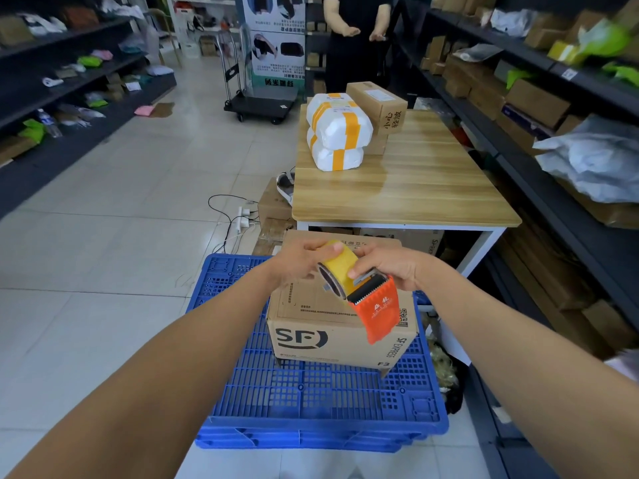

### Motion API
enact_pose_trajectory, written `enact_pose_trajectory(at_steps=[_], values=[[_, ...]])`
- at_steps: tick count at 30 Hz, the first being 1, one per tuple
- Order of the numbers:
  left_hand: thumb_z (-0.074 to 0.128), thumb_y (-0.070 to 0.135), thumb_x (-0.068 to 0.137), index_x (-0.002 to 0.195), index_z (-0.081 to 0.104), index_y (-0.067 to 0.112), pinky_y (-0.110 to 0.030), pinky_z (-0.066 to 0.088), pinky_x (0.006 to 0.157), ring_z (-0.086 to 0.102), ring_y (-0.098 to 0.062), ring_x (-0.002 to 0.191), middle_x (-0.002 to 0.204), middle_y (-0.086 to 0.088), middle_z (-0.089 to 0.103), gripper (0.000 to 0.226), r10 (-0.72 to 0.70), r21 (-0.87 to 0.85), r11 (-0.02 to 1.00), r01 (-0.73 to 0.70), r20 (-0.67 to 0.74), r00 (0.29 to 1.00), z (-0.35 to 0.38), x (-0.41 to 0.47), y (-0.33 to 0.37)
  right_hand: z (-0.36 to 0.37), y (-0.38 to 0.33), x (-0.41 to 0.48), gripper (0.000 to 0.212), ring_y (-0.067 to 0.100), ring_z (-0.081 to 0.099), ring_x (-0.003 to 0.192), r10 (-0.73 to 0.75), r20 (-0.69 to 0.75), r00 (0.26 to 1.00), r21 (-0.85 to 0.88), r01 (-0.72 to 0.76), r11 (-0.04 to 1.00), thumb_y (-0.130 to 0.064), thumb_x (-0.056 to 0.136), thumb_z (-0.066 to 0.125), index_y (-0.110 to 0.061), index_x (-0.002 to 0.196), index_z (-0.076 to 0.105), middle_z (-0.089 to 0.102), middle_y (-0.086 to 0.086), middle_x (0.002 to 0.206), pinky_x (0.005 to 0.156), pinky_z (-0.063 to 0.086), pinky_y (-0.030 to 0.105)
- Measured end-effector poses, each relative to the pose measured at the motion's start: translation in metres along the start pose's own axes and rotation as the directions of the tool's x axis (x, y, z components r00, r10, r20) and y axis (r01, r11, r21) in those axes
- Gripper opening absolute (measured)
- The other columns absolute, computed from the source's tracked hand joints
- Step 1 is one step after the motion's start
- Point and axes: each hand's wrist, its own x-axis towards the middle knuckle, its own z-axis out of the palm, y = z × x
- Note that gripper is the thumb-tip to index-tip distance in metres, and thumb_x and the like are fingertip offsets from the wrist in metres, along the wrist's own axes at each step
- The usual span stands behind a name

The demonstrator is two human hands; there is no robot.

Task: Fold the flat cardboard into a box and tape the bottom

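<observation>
Nearest, a blue pallet [311, 402] on the tiled floor. Toward its far right corner, the box [311, 337], already folded up, top apparently closed, no tape visible across it yet. Held in the air just above the box's far edge: the tape dispenser [377, 312], orange handle hanging down over the top, toothed blade facing up. Left hand [297, 264] curled round the yellow tape roll [340, 267], thumb on top. Right hand [394, 267] pinching the dispenser beside the blade, fingertips close to the teeth. Probably hunting for the tape's loose end. Risks from here: a fingertip sliding onto the blade; the loose end tearing narrow or sticking back onto the roll; flaps lifting with neither hand pressing them, so a crooked seam; the light box skating across the slotted pallet under the first pull. Farther off, a wooden table [415, 188], white parcels [337, 133] and a brown carton [380, 102] at its far left corner. Beyond that, a person [352, 57] standing.
</observation>
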Motion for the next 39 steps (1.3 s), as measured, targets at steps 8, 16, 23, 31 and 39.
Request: enact_pose_trajectory(at_steps=[8, 16, 23, 31, 39], values=[[0.067, 0.036, 0.085, 0.139, 0.045, 0.019, -0.03, 0.035, 0.096, 0.049, -0.017, 0.121, 0.131, -0.001, 0.054, 0.061, -0.048, -0.049, 0.998, 0.046, -0.05, 0.998, -0.004, 0.008, -0.014, 0.005, 0.009, 0.019, 0.013, 0.025, 0.06, 0.092, -0.026, -0.204, 0.979, -0.254, -0.027, 0.967, -0.007, 0.083, 0.067, -0.017, 0.089, 0.061, 0.064, 0.006, 0.09, 0.096, 0.047, 0.042], [0.076, 0.027, 0.077, 0.141, 0.045, 0.015, -0.038, 0.036, 0.11, 0.046, -0.019, 0.129, 0.141, -0.004, 0.05, 0.072, -0.014, -0.005, 1.0, 0.014, -0.134, 0.991, -0.005, 0.016, -0.019, 0.01, 0.013, 0.03, 0.017, 0.018, 0.056, 0.087, -0.042, -0.272, 0.961, -0.344, -0.056, 0.937, -0.014, 0.081, 0.07, -0.026, 0.08, 0.058, 0.061, -0.004, 0.084, 0.077, 0.043, 0.03], [0.076, 0.026, 0.079, 0.136, 0.051, 0.012, -0.04, 0.038, 0.109, 0.047, -0.02, 0.129, 0.14, -0.005, 0.051, 0.064, 0.057, 0.134, 0.991, -0.029, -0.211, 0.976, 0.002, 0.019, -0.017, 0.007, 0.015, 0.031, 0.02, 0.013, 0.056, 0.081, -0.045, -0.27, 0.962, -0.331, -0.049, 0.942, -0.011, 0.082, 0.069, -0.026, 0.079, 0.057, 0.061, -0.004, 0.083, 0.068, 0.041, 0.027], [0.065, 0.013, 0.087, 0.113, 0.068, 0.007, -0.026, 0.043, 0.095, 0.058, -0.018, 0.112, 0.117, -0.007, 0.065, 0.027, 0.049, -0.004, 0.999, -0.053, -0.3, 0.953, -0.002, 0.018, -0.009, 0.002, 0.02, 0.028, 0.02, 0.018, 0.059, 0.089, -0.071, -0.241, 0.968, -0.38, -0.027, 0.925, -0.012, 0.081, 0.072, -0.027, 0.081, 0.059, 0.063, -0.005, 0.086, 0.077, 0.045, 0.029], [0.067, 0.003, 0.083, 0.079, 0.068, 0.014, -0.023, 0.048, 0.08, 0.057, -0.013, 0.079, 0.082, -0.003, 0.063, 0.012, 0.051, -0.08, 0.993, -0.082, -0.334, 0.941, -0.002, 0.013, -0.012, -0.009, 0.027, 0.024, 0.023, 0.026, 0.06, 0.099, -0.057, -0.164, 0.985, -0.423, -0.018, 0.906, -0.013, 0.08, 0.071, -0.031, 0.089, 0.059, 0.065, 0.0, 0.096, 0.087, 0.048, 0.039]])
